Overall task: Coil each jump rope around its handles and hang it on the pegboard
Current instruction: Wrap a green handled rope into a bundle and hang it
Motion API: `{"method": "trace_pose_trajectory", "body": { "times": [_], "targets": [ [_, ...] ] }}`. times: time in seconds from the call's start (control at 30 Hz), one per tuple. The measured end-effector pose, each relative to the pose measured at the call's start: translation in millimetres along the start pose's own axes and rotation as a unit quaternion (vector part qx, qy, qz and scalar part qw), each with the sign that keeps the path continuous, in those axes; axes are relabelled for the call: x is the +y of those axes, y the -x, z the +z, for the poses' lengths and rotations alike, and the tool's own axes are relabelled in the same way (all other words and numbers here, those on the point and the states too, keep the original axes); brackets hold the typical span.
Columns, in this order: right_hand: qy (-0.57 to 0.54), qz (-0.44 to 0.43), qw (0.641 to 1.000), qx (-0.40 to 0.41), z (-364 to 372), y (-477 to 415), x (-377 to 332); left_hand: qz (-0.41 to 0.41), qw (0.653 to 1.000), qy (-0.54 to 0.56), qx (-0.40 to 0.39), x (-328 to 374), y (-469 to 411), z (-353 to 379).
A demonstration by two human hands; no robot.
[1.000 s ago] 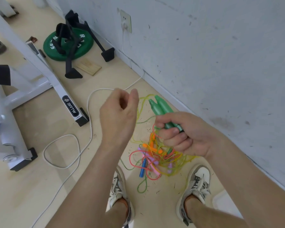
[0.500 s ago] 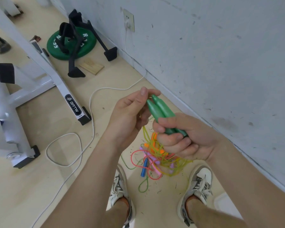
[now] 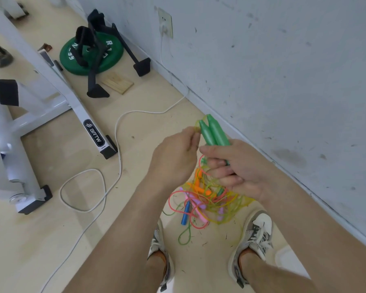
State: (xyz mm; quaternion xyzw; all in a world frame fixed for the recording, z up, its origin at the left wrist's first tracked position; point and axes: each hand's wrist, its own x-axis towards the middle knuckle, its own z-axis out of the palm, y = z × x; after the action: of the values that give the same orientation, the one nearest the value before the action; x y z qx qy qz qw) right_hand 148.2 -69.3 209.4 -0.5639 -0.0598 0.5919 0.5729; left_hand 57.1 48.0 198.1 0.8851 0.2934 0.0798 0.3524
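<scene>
fingers (image 3: 219, 166) of the right hand (image 3: 239, 170) are curling tight around the two green handles (image 3: 215, 134), keeping them side by side with the tips poking up out of the fist. left hand (image 3: 173, 161) is pinching a loop of yellowish rope (image 3: 197, 128) just beside those tips. other ropes are lying in a tangled pile (image 3: 209, 199) on the floor (image 3: 135, 208) between the shoes (image 3: 258, 231), a blue handle (image 3: 186, 214) sticking out. white cable (image 3: 117, 144) is snaking off toward the wall outlet (image 3: 165, 22), and a green weight plate (image 3: 72, 60) is sitting further back.
</scene>
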Motion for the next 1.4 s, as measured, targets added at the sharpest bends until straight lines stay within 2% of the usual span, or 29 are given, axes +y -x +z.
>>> {"method": "trace_pose_trajectory", "body": {
  "times": [0.03, 0.1, 0.2, 0.27, 0.37, 0.53, 0.67, 0.77, 0.87, 0.97, 1.1, 1.2, 1.33, 1.4],
  "targets": [
    [0.051, -0.010, 0.998, 0.036, -0.9, -3.0, 2.8, 0.011, 0.993, -0.118, -0.024, 0.6, 2.4, 1.9],
    [0.201, -0.034, 0.972, 0.119, -2.4, -9.1, 8.6, 0.041, 0.959, -0.274, -0.053, 5.7, 7.8, 5.7],
    [0.454, -0.072, 0.862, 0.213, -6.4, -16.2, 15.5, 0.101, 0.916, -0.372, -0.114, 17.5, 12.9, 8.2],
    [0.534, -0.078, 0.815, 0.213, -6.6, -17.4, 19.6, 0.119, 0.901, -0.389, -0.148, 23.7, 12.3, 5.2],
    [0.577, -0.085, 0.790, 0.188, -7.2, -17.2, 24.8, 0.126, 0.896, -0.395, -0.158, 27.3, 12.1, 2.3],
    [0.594, -0.045, 0.790, 0.145, -10.6, -17.0, 25.3, 0.127, 0.908, -0.353, -0.186, 23.4, 13.0, -1.6],
    [0.634, -0.020, 0.770, 0.077, -11.2, -16.5, 25.2, 0.157, 0.950, -0.228, -0.142, 20.8, 13.9, -3.0],
    [0.634, -0.032, 0.772, 0.035, -12.7, -12.5, 21.4, 0.088, 0.986, -0.064, -0.126, 12.2, 12.7, -4.7],
    [0.635, -0.035, 0.772, -0.009, -12.6, -8.9, 20.3, 0.040, 0.991, 0.013, -0.127, 5.8, 9.3, -7.0],
    [0.600, -0.048, 0.798, -0.025, -10.7, -4.4, 16.5, -0.002, 0.988, 0.079, -0.133, 0.8, 5.7, -16.8],
    [0.543, -0.037, 0.837, -0.056, -6.9, 5.7, 4.6, -0.045, 0.955, 0.241, -0.166, -3.7, 4.6, -33.1],
    [0.478, -0.024, 0.873, -0.093, -2.5, 12.0, -2.5, -0.096, 0.929, 0.303, -0.190, -6.0, 4.3, -38.8],
    [0.360, -0.005, 0.920, -0.157, -2.7, 18.7, -10.6, -0.171, 0.863, 0.421, -0.220, -11.7, 2.8, -34.3],
    [0.304, -0.022, 0.938, -0.166, -4.4, 20.7, -13.4, -0.182, 0.835, 0.468, -0.224, -12.7, 3.2, -26.4]
  ]
}}
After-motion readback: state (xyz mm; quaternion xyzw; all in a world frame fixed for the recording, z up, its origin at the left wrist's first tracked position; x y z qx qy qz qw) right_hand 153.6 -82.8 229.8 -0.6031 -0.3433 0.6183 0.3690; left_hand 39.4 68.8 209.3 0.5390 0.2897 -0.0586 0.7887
